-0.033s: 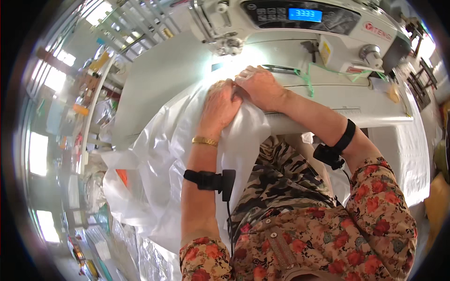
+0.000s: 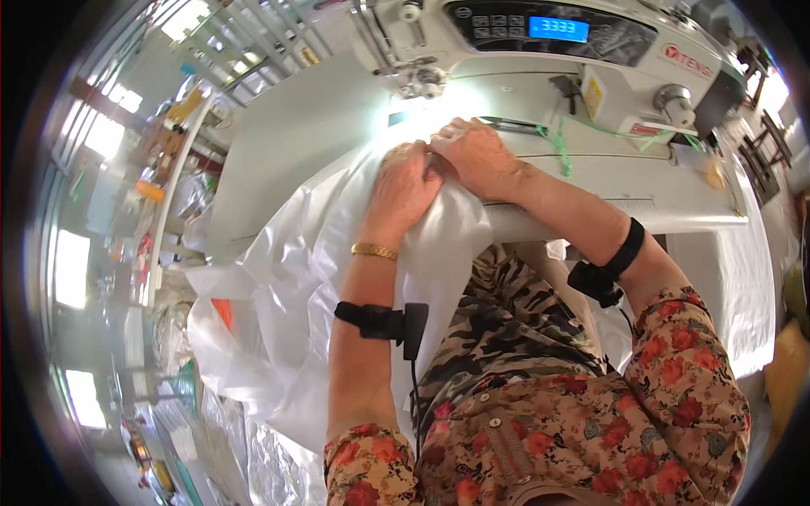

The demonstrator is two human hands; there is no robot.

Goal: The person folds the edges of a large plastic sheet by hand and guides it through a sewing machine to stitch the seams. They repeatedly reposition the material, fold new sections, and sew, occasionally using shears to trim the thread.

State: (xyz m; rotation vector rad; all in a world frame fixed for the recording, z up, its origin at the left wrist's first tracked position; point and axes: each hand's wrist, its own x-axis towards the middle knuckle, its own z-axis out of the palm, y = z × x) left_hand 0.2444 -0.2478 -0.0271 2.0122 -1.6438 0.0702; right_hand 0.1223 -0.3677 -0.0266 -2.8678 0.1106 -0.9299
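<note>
A shiny white sheet of fabric or film (image 2: pixel 291 244) drapes off the front of the sewing machine table over my lap, its far edge lost in bright lamp glare. My left hand (image 2: pixel 400 187) grips it just in front of the needle area, fingers curled into the material. Touching it on the right, my right hand (image 2: pixel 477 157) is closed on the same sheet, with its knuckles up. The sewing machine head (image 2: pixel 422 78) stands just beyond both hands. Glare hides the fingertips and the spot under the needle.
The machine's control panel (image 2: pixel 553 32) has a lit blue display. Green thread (image 2: pixel 559 150) lies on the table (image 2: pixel 278 143) right of the hands, near a dark slim tool (image 2: pixel 510 125). A cluttered shelf (image 2: pixel 181 181) stands at left, with crumpled clear plastic (image 2: pixel 278 464) below.
Both hands keep their hold on the white sheet and hardly move. The whole view shifts slightly, with the machine appearing a little lower and further right.
</note>
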